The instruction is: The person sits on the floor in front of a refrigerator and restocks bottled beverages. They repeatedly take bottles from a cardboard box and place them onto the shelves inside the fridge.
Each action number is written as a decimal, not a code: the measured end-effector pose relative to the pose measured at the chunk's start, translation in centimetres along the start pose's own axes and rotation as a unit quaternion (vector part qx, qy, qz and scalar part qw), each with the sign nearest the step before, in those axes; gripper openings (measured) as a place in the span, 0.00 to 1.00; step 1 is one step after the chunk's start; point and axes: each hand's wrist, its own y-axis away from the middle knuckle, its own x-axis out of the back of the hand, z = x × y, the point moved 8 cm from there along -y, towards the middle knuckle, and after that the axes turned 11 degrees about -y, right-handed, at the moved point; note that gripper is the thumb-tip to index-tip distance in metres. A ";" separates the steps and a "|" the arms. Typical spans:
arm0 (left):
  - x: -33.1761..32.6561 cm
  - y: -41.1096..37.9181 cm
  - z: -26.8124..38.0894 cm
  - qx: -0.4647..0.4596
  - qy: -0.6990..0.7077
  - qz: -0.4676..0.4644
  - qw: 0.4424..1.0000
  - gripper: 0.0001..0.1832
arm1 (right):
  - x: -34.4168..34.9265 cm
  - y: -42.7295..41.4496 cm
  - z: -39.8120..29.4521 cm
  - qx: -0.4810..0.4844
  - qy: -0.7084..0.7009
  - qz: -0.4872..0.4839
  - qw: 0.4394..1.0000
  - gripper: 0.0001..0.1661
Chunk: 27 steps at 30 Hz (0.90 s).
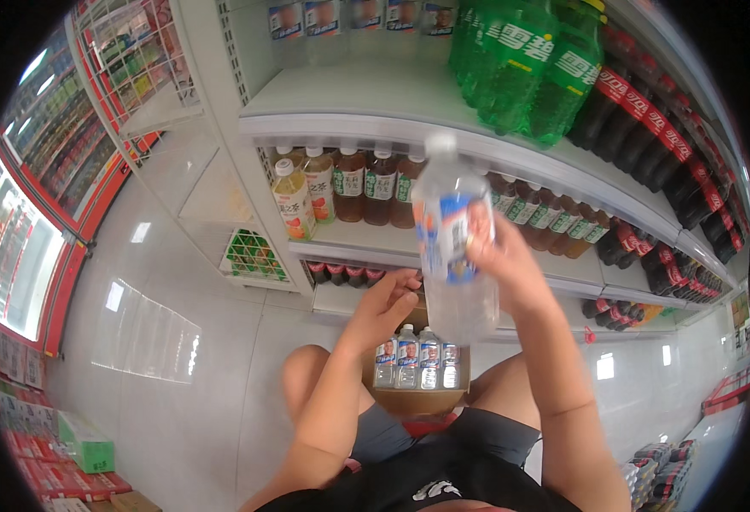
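Observation:
My right hand (499, 259) grips a clear plastic bottle (455, 294) with a white cap and a blue-and-white label, held upright in front of the shelves and slightly blurred. Left of that bottle, my left hand (391, 304) is raised with its fingers bent and apart, holding nothing. Between my knees stands an open cardboard box (413, 402) with several similar clear bottles (407, 358) inside. On the upper shelf (362, 89) more clear bottles with matching labels stand at the back left, beside large green soda bottles (509, 70).
Tea bottles (349, 185) fill the middle shelf, and cola bottles (656, 128) line the right side. A wire rack (151, 77) stands left of the shelving. Glass-door coolers (22, 256) are at the far left, above stacked cartons (86, 441). Packs of bottles (660, 473) sit at the lower right.

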 end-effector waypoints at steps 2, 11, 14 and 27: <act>0.8 0.2 0.9 -0.020 -0.021 0.017 0.999 0.23 | -3.0 -2.4 -3.2 0.035 0.002 -0.019 0.999 0.49; 2.8 0.9 1.5 0.038 -0.120 0.054 0.991 0.29 | -7.1 -17.3 -11.4 0.153 -0.050 0.001 0.987 0.26; 3.1 0.8 1.2 0.029 -0.136 0.067 0.988 0.30 | -7.7 -21.2 -12.2 0.210 0.001 0.055 0.976 0.36; 3.4 1.6 3.3 0.040 -0.226 0.023 0.973 0.32 | -3.1 -33.8 -9.6 0.220 0.354 0.135 0.899 0.27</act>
